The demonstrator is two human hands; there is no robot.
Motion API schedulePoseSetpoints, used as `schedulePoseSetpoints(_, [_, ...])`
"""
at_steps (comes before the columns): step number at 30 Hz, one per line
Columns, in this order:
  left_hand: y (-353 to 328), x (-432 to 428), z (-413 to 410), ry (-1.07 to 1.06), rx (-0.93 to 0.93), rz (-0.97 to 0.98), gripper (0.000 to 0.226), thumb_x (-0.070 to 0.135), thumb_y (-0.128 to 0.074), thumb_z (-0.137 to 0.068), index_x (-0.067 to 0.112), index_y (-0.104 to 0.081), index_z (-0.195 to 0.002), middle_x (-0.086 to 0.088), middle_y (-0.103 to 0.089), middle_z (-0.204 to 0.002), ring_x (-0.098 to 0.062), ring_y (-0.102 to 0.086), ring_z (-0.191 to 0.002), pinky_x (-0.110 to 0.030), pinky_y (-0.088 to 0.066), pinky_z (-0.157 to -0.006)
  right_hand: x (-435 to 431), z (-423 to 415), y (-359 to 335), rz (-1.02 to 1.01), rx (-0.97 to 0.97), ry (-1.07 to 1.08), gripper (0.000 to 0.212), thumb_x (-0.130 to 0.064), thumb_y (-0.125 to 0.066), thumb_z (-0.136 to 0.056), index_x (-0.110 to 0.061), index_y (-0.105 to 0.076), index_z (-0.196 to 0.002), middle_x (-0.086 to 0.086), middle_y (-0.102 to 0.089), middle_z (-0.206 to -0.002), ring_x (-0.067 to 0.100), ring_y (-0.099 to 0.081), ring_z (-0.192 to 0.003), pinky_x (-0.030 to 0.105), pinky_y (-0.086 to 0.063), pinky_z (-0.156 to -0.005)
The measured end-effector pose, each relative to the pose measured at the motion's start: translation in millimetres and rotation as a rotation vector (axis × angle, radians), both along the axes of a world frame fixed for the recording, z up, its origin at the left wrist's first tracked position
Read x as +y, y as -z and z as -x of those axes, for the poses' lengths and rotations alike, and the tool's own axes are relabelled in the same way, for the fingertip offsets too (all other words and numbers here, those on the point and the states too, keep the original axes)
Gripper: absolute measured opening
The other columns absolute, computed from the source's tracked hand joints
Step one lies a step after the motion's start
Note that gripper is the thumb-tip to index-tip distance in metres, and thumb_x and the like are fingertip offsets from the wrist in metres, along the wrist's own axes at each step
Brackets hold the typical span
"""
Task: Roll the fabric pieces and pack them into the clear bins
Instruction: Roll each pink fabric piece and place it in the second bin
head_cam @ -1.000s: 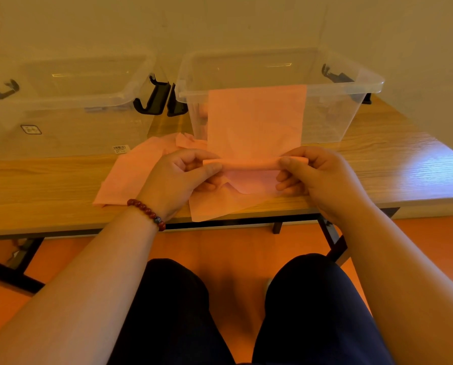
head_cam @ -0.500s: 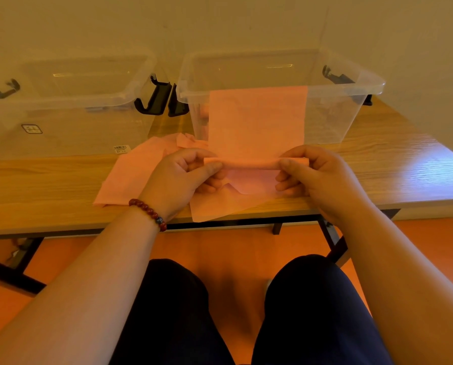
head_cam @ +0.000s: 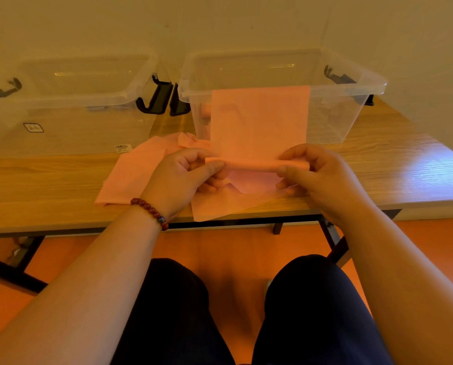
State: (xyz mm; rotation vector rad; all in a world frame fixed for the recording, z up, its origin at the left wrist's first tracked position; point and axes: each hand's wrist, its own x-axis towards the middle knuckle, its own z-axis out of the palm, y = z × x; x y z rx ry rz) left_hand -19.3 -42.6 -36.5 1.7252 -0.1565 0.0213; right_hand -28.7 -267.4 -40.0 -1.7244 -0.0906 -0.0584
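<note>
Both hands, left hand (head_cam: 185, 177) and right hand (head_cam: 317, 177), pinch the fabric piece (head_cam: 259, 122) roll's ends at the worktop's (head_cam: 49, 177) near edge; best roll evenly, keeping ends aligned

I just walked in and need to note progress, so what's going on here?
A seated person is rolling a pink fabric piece, the left hand and right hand each pinching an end of the roll. Its unrolled part stands up in front of the right clear bin. More pink pieces lie loose on the table. The left clear bin stands beside the right one.
</note>
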Motion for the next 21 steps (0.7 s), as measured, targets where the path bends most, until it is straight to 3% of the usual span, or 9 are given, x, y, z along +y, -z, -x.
schedulePoseSetpoints(2, [0.2, -0.2, -0.8, -0.006, -0.006, -0.014, 0.01, 0.011, -0.06, -0.091, 0.016, -0.065, -0.083, 0.006, -0.071, -0.064, -0.005, -0.066, -0.057, -0.014, -0.052, -0.053, -0.8, 0.3, -0.2, -0.004, 0.008, -0.003, 0.017, -0.011, -0.072, -0.084, -0.023, -0.067, -0.096, -0.003, -0.072, -0.078, 0.017, -0.072, -0.073, 0.03, -0.059, -0.07])
schedulePoseSetpoints(7, [0.7, 1.6, -0.8, 0.031, 0.029, 0.029, 0.016, 0.007, -0.065, -0.086, 0.02, -0.064, -0.095, 0.004, -0.073, -0.07, -0.007, -0.068, -0.062, -0.017, -0.055, -0.056, 1.7, 0.6, -0.1, -0.019, -0.001, 0.025, 0.002, -0.015, -0.066, -0.09, -0.015, -0.068, -0.091, 0.0, -0.069, -0.068, 0.016, -0.069, -0.064, 0.021, -0.055, -0.058])
schedulePoseSetpoints(14, [1.9, 1.3, -2.2, 0.012, 0.0, -0.003, 0.01, 0.01, -0.06, -0.09, 0.019, -0.064, -0.091, 0.005, -0.072, -0.066, -0.007, -0.066, -0.059, -0.016, -0.053, -0.054, 0.4, 2.1, -2.5, -0.03, 0.023, -0.031, 0.022, -0.011, -0.072, -0.083, -0.02, -0.066, -0.102, 0.002, -0.072, -0.075, 0.015, -0.07, -0.068, 0.021, -0.056, -0.062])
schedulePoseSetpoints(19, [1.7, 2.1, -2.2, 0.041, 0.01, -0.002, 0.019, 0.007, -0.065, -0.086, 0.022, -0.063, -0.097, 0.002, -0.072, -0.069, -0.008, -0.067, -0.061, -0.017, -0.054, -0.056, 1.7, 0.6, -0.5, -0.027, 0.009, 0.007, 0.004, -0.014, -0.066, -0.09, -0.015, -0.068, -0.093, 0.001, -0.071, -0.07, 0.015, -0.069, -0.065, 0.02, -0.054, -0.058])
schedulePoseSetpoints(21, [2.5, 2.2, -2.5, 0.029, -0.002, -0.012, 0.014, 0.007, -0.062, -0.089, 0.02, -0.064, -0.094, 0.004, -0.072, -0.067, -0.007, -0.067, -0.059, -0.017, -0.053, -0.054, 1.7, 0.5, -0.8, -0.014, 0.004, 0.012, 0.005, -0.018, -0.066, -0.09, -0.014, -0.069, -0.091, 0.001, -0.071, -0.072, 0.016, -0.069, -0.067, 0.022, -0.055, -0.06])
